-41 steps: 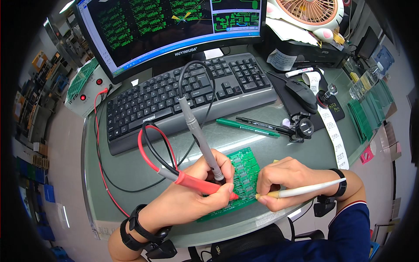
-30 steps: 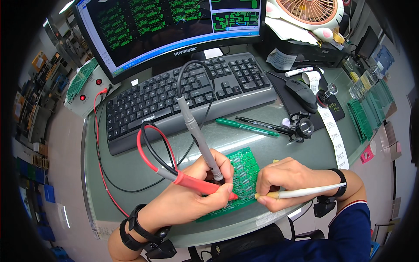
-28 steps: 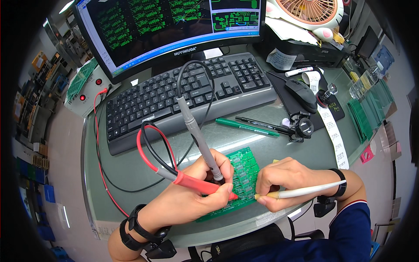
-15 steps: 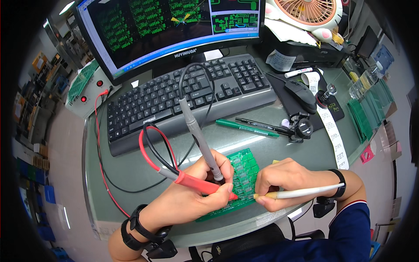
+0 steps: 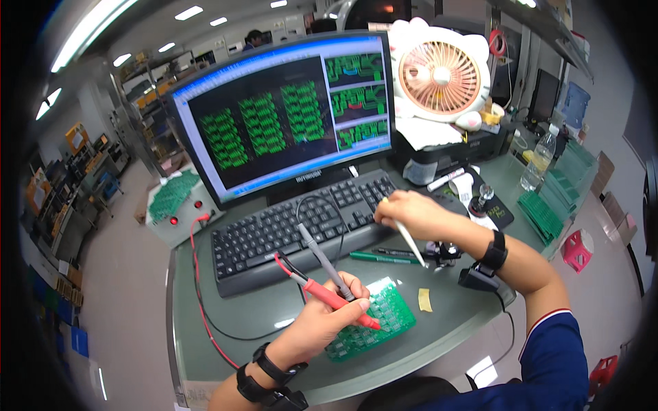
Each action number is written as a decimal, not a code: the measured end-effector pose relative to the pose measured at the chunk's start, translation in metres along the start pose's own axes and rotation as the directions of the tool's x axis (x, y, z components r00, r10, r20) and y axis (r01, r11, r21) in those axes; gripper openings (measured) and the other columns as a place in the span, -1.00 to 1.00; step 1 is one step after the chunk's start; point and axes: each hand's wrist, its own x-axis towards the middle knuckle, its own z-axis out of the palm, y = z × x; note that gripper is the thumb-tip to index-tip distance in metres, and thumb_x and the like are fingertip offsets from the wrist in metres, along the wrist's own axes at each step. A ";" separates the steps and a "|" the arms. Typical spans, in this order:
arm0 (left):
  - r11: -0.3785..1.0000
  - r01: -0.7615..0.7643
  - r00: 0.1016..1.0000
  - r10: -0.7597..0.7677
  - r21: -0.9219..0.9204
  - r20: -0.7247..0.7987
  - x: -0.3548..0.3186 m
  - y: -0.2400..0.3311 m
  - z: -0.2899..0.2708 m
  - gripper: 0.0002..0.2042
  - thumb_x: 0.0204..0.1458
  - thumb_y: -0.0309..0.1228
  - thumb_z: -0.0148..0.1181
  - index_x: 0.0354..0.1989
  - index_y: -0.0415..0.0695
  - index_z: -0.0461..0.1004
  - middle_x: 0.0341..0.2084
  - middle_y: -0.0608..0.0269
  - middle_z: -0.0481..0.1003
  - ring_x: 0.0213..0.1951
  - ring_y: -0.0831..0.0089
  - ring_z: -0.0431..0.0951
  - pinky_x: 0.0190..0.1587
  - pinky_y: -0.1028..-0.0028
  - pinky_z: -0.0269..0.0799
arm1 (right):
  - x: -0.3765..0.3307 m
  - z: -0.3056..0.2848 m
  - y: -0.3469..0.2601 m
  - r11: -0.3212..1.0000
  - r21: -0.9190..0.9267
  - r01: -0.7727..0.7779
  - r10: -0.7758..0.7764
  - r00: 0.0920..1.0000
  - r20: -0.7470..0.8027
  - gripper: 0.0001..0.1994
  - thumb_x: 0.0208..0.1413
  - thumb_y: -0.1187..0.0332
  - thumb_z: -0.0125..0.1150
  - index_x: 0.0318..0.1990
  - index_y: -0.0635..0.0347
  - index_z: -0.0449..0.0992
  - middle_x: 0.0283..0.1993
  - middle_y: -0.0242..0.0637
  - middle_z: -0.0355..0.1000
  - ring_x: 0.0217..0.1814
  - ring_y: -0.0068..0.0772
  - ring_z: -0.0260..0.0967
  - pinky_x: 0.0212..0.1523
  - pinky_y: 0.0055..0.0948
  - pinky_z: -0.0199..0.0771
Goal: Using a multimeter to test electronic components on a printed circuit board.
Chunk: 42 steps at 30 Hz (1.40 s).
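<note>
My left hand [image 5: 312, 332] is closed around two test probes, a red probe [image 5: 327, 294] and a grey probe [image 5: 317, 250]. Their tips point down at a green circuit board [image 5: 397, 312] lying flat on the table; whether both touch it I cannot tell. My right hand [image 5: 419, 214] is over the right end of the black keyboard [image 5: 264, 236], fingertips at the number keys. A slim white pen-like tool [image 5: 410, 241] stays gripped in that hand, its thin end pointing toward the table. Whether a key is pressed is hidden.
A monitor [image 5: 301, 176] with green board layouts stands behind the keyboard. Green and black pens [image 5: 384, 258] lie before it. A yellow paper scrap [image 5: 425, 300] sits beside the board. Right: a fan [image 5: 439, 75], a bottle [image 5: 538, 161], stacked green boards [image 5: 541, 216]. Probe leads [image 5: 199, 288] cross the left side.
My right hand has moved from the board up to the keyboard with the white tool. The left hand still holds both probes at the board. The view has tilted up, and the screen picture differs.
</note>
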 end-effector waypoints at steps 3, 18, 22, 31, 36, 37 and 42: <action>0.979 -0.124 0.992 0.125 -0.163 -0.001 -0.001 0.002 -0.004 -0.82 0.13 -0.43 0.15 -0.19 -0.14 0.27 -0.26 0.29 0.35 -0.27 0.54 0.46 -0.13 0.49 0.44 | -0.004 0.010 0.001 0.992 -0.096 0.078 -0.079 0.997 -0.006 -0.86 0.17 0.23 0.07 -0.28 0.05 0.44 -0.31 -0.32 0.48 -0.14 -0.13 0.43 -0.21 -0.14 0.37; 0.900 -0.299 0.954 0.281 0.319 0.103 0.008 0.021 -0.043 -0.51 0.13 -0.19 -0.27 -0.32 -0.33 0.56 0.09 0.03 0.40 0.18 0.25 0.29 0.26 0.33 0.04 | -0.053 -0.031 -0.107 0.969 0.030 0.244 -0.245 0.954 0.171 -0.36 -0.22 0.03 0.44 -0.03 0.16 0.32 -0.15 -0.25 0.42 0.03 -0.20 0.38 0.01 -0.13 0.27; 0.876 -0.277 0.960 0.234 0.394 0.155 0.012 0.015 -0.050 -0.56 0.14 -0.22 -0.25 -0.32 -0.29 0.56 0.08 0.01 0.42 0.22 0.21 0.28 0.30 0.28 0.00 | -0.061 -0.035 -0.112 0.963 -0.017 0.268 -0.265 0.959 0.096 -0.31 -0.22 -0.05 0.43 -0.01 0.20 0.30 0.05 -0.16 0.37 0.18 -0.16 0.30 0.09 -0.01 0.25; 0.873 -0.259 0.964 0.208 0.413 0.164 0.012 0.016 -0.044 -0.57 0.17 -0.24 -0.23 -0.30 -0.30 0.56 0.03 0.02 0.46 0.19 0.22 0.32 0.29 0.30 0.04 | -0.077 -0.015 -0.125 0.974 -0.049 0.220 -0.212 0.968 0.133 -0.28 -0.31 -0.02 0.49 -0.02 0.19 0.32 0.03 -0.19 0.35 0.18 -0.17 0.29 0.16 0.06 0.21; 0.901 -0.240 0.968 0.194 0.362 0.159 0.004 0.019 -0.032 -0.61 0.14 -0.25 -0.17 -0.41 -0.30 0.54 -0.21 0.09 0.52 -0.02 0.29 0.42 0.14 0.33 0.20 | -0.077 -0.041 -0.120 0.970 -0.080 0.231 -0.236 0.971 -0.049 -0.26 -0.35 0.03 0.53 -0.01 0.17 0.30 0.11 -0.18 0.32 0.20 -0.15 0.28 0.17 0.04 0.20; 0.920 -0.235 0.972 0.215 0.314 0.099 0.000 0.018 -0.031 -0.61 0.13 -0.26 -0.17 -0.43 -0.31 0.54 -0.26 0.10 0.52 -0.08 0.29 0.43 0.10 0.35 0.22 | -0.075 -0.045 -0.118 0.961 -0.058 0.270 -0.276 0.952 -0.135 -0.26 -0.36 0.04 0.53 -0.01 0.16 0.30 0.14 -0.17 0.31 0.21 -0.13 0.27 0.18 0.03 0.20; 0.893 -0.416 0.909 0.403 -0.168 -0.107 -0.006 0.012 -0.015 -0.56 0.06 -0.17 -0.14 -0.46 -0.37 0.48 -0.31 0.10 0.45 -0.13 0.26 0.43 0.04 0.35 0.25 | -0.078 -0.047 -0.098 0.642 0.708 0.294 -0.023 0.931 -0.365 -0.28 -0.27 0.19 0.58 -0.03 0.19 0.18 0.35 0.01 0.11 0.37 -0.06 0.13 0.28 -0.17 0.16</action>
